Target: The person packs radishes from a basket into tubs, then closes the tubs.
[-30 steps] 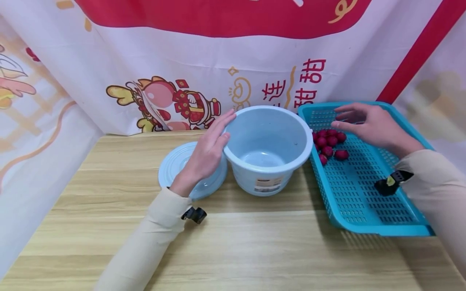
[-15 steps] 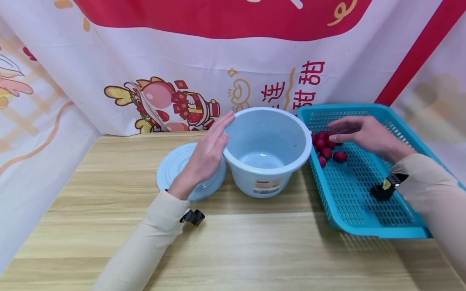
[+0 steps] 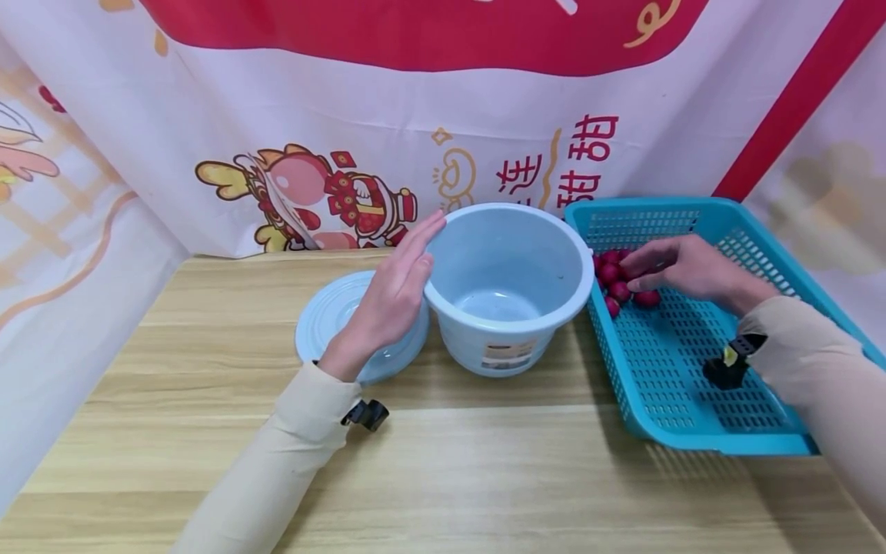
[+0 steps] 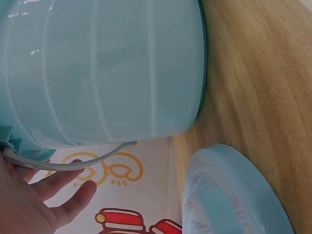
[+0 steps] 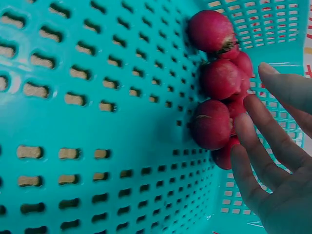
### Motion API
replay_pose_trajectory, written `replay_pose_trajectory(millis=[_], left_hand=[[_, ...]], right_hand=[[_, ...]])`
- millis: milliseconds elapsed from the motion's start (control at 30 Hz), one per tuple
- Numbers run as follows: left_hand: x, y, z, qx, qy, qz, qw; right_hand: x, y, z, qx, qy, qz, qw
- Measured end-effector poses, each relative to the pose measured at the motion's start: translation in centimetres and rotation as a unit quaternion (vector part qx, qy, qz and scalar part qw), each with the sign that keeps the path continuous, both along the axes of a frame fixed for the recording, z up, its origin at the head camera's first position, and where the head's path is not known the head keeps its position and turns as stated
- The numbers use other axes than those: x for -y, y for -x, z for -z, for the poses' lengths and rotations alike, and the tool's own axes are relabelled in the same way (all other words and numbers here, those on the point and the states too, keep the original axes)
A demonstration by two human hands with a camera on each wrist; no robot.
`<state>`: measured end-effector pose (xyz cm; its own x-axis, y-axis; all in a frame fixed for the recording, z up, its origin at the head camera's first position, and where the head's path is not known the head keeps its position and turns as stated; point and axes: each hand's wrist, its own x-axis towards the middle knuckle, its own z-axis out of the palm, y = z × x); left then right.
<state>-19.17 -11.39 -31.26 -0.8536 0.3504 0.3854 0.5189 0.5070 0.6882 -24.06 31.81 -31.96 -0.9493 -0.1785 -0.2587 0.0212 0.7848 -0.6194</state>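
A light blue bucket (image 3: 508, 265) stands in the middle of the table with nothing inside. Straight fingers of my left hand (image 3: 394, 292) rest against its left rim; the bucket's thin handle (image 4: 63, 165) passes by them in the left wrist view. Under that forearm lies a round blue lid (image 3: 325, 315). To the right, a turquoise basket (image 3: 681, 440) holds several dark red radishes (image 3: 616, 277) in its far left corner. My right hand (image 3: 692, 269) reaches into the basket, fingers spread at the radishes (image 5: 212, 124), none gripped. Whether the fingertips touch one cannot be told.
The wooden table (image 3: 443, 477) runs in front of the bucket and basket. A printed white and red cloth (image 3: 388, 115) hangs right behind them. The basket's left wall stands close beside the bucket.
My right hand has come down and slightly left, from above the basket to the radishes. My left hand stays at the bucket's rim.
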Motion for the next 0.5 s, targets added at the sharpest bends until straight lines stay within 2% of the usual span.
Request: replay_pose_trajectory(millis=[233, 500], left_hand=[[0.13, 0.09, 0.01, 0.0, 0.007, 0.004, 1.0], [0.19, -0.09, -0.04, 0.0, 0.007, 0.0, 1.0]], right_hand=[[0.2, 0.38, 0.26, -0.011, -0.035, -0.019, 0.9992], [0.21, 0.56, 0.62, 0.003, -0.042, -0.024, 0.9988]])
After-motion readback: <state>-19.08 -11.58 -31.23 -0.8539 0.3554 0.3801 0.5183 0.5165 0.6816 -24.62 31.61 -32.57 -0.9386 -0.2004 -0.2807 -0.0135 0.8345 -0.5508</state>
